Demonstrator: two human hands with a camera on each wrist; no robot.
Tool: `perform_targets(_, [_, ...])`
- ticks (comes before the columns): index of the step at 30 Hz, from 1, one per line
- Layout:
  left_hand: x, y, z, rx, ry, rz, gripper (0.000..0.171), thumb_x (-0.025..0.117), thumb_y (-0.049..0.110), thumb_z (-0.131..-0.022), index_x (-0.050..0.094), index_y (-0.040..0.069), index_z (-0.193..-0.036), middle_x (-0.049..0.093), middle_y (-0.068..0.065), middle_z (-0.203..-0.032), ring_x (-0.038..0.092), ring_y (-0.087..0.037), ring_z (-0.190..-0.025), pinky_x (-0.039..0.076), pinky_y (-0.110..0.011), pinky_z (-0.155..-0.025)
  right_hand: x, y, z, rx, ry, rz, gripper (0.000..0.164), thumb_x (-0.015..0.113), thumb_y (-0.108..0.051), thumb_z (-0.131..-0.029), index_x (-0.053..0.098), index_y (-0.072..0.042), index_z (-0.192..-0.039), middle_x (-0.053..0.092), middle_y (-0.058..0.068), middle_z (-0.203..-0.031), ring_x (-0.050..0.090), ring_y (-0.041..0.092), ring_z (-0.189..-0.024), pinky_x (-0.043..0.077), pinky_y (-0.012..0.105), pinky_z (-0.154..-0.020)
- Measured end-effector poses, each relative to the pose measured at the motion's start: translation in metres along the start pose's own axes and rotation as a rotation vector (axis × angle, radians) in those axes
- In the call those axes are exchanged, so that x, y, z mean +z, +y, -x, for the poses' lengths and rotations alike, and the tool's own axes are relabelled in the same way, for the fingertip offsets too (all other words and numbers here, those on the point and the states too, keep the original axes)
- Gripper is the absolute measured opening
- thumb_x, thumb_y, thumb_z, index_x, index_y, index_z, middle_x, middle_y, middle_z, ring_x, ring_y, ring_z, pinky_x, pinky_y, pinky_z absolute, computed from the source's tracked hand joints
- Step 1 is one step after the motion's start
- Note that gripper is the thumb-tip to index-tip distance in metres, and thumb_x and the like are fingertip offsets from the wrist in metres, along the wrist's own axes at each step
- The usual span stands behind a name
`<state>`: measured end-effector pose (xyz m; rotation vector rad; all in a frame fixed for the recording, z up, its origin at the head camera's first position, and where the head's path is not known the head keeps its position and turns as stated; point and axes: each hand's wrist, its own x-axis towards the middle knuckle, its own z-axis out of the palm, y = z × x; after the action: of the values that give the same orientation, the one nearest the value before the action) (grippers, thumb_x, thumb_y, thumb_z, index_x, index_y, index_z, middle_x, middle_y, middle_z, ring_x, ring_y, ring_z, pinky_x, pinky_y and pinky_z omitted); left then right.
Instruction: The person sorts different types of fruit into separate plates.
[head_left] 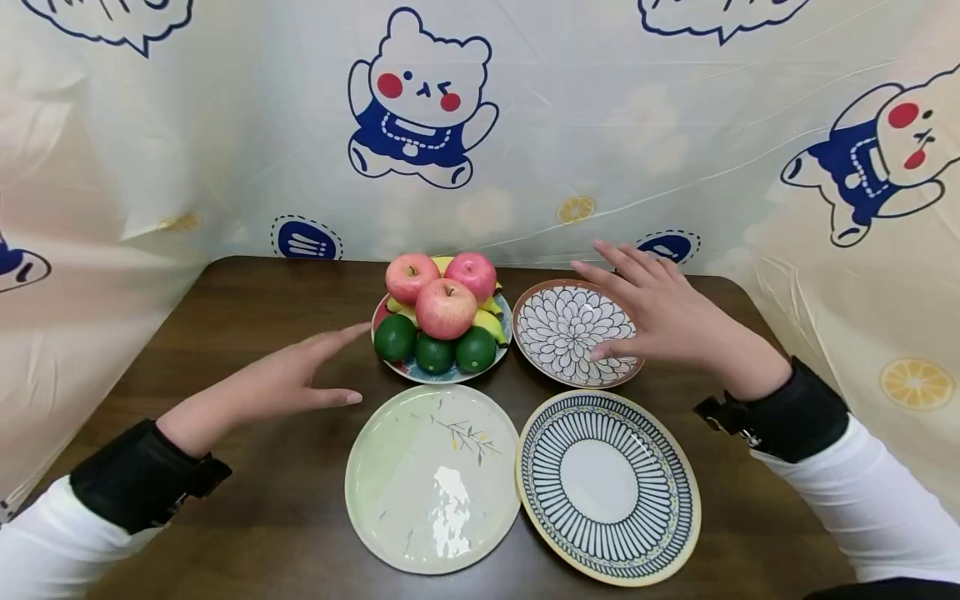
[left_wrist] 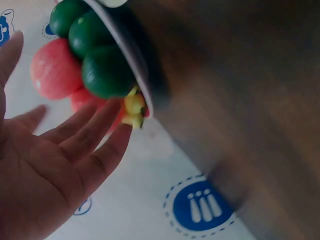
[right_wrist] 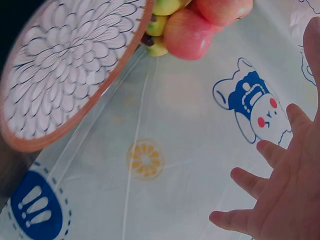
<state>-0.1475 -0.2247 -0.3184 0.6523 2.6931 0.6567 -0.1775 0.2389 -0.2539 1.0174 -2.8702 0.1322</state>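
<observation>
A plate (head_left: 450, 377) heaped with fruit stands at the back middle of the table. On it three pink apples (head_left: 446, 309) lie over yellow bananas (head_left: 489, 323), with three dark green round fruits (head_left: 434, 354) along the front. My left hand (head_left: 288, 379) is just left of this plate, fingers extended toward its rim and holding nothing. Over the right part of a brown-rimmed plate with a flower pattern (head_left: 562, 325) hovers my right hand (head_left: 660, 312), its fingers spread and nothing in it. In the right wrist view the fingers stand apart from the flower plate (right_wrist: 75, 75).
Nearest me lie a pale green plate (head_left: 405, 500) with a sprig design and, at its right, a yellow-rimmed plate (head_left: 600, 482) with radiating dark stripes; their rims meet. A bear-printed sheet (head_left: 540, 167) hangs right behind the brown table (head_left: 247, 492).
</observation>
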Motion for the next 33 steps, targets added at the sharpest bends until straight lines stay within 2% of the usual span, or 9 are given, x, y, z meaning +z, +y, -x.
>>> perform_targets(4, [0.012, -0.007, -0.003, -0.073, -0.1, 0.055, 0.071, 0.068, 0.045, -0.096, 0.044, 0.004, -0.149, 0.068, -0.019, -0.124, 0.068, -0.032, -0.106, 0.06, -0.048, -0.088, 0.002, -0.006, -0.015, -0.035, 0.003, -0.017, 0.104, 0.078, -0.06, -0.08, 0.028, -0.021, -0.162, 0.018, 0.016, -0.172, 0.02, 0.043, -0.156, 0.022, 0.074, -0.118])
perform_targets(7, [0.023, -0.013, -0.005, -0.106, -0.184, 0.091, 0.05, 0.065, 0.037, -0.099, 0.054, 0.003, -0.133, 0.067, -0.007, -0.093, 0.061, -0.017, -0.08, 0.055, -0.033, -0.07, 0.006, -0.012, -0.027, -0.042, -0.016, -0.037, 0.103, 0.079, -0.057, -0.081, 0.027, -0.022, -0.163, 0.015, 0.015, -0.173, 0.017, 0.043, -0.157, 0.019, 0.072, -0.122])
perform_targets(10, [0.037, -0.019, -0.005, -0.116, -0.253, 0.14, 0.03, 0.062, 0.031, -0.102, 0.059, 0.006, -0.118, 0.061, -0.002, -0.079, 0.056, -0.014, -0.067, 0.049, -0.029, -0.062, 0.01, -0.02, -0.043, -0.054, -0.024, -0.068, 0.104, 0.081, -0.054, -0.081, 0.027, -0.023, -0.163, 0.014, 0.015, -0.173, 0.02, 0.046, -0.157, 0.022, 0.069, -0.123])
perform_targets(14, [0.051, -0.02, -0.006, -0.149, -0.313, 0.213, 0.019, 0.056, 0.028, -0.105, 0.06, 0.009, -0.106, 0.059, -0.002, -0.07, 0.054, -0.015, -0.055, 0.049, -0.031, -0.058, 0.017, -0.032, -0.069, -0.069, -0.034, -0.114, 0.103, 0.081, -0.056, -0.081, 0.026, -0.026, -0.163, 0.015, 0.016, -0.173, 0.036, 0.048, -0.15, 0.034, 0.067, -0.118])
perform_targets(16, [0.057, -0.017, -0.007, -0.169, -0.329, 0.242, 0.019, 0.053, 0.027, -0.106, 0.06, 0.009, -0.104, 0.058, -0.004, -0.067, 0.053, -0.016, -0.051, 0.05, -0.032, -0.056, 0.021, -0.04, -0.082, -0.071, -0.056, -0.145, 0.102, 0.08, -0.057, -0.08, 0.026, -0.028, -0.163, 0.016, 0.016, -0.172, 0.054, 0.044, -0.137, 0.04, 0.064, -0.116])
perform_targets(19, [0.065, -0.013, -0.009, -0.195, -0.351, 0.275, 0.02, 0.05, 0.027, -0.107, 0.059, 0.011, -0.1, 0.056, -0.004, -0.065, 0.053, -0.016, -0.051, 0.05, -0.031, -0.053, 0.031, -0.053, -0.097, -0.073, -0.096, -0.164, 0.1, 0.078, -0.058, -0.081, 0.028, -0.027, -0.162, 0.021, 0.017, -0.171, 0.06, 0.043, -0.131, 0.044, 0.061, -0.113])
perform_targets(21, [0.071, -0.011, -0.009, -0.2, -0.364, 0.288, 0.02, 0.05, 0.027, -0.108, 0.059, 0.013, -0.098, 0.056, -0.003, -0.064, 0.054, -0.016, -0.051, 0.049, -0.03, -0.05, 0.04, -0.06, -0.106, -0.07, -0.114, -0.178, 0.097, 0.078, -0.057, -0.082, 0.031, -0.023, -0.161, 0.024, 0.017, -0.17, 0.058, 0.043, -0.133, 0.044, 0.06, -0.114])
perform_targets(26, [0.079, -0.01, -0.008, -0.188, -0.354, 0.29, 0.02, 0.05, 0.026, -0.108, 0.056, 0.016, -0.092, 0.055, -0.003, -0.064, 0.052, -0.016, -0.05, 0.048, -0.028, -0.046, 0.063, -0.073, -0.124, -0.086, -0.112, -0.218, 0.092, 0.077, -0.055, -0.085, 0.036, -0.02, -0.16, 0.026, 0.016, -0.169, 0.031, 0.04, -0.155, 0.035, 0.056, -0.122])
perform_targets(33, [0.071, -0.013, -0.001, -0.21, -0.3, 0.26, 0.018, 0.053, 0.024, -0.106, 0.054, 0.017, -0.09, 0.052, -0.004, -0.062, 0.049, -0.017, -0.049, 0.047, -0.029, -0.044, 0.084, -0.087, -0.14, -0.197, -0.084, -0.248, 0.092, 0.078, -0.053, -0.085, 0.036, -0.021, -0.159, 0.032, 0.015, -0.166, 0.03, 0.034, -0.155, 0.041, 0.052, -0.12])
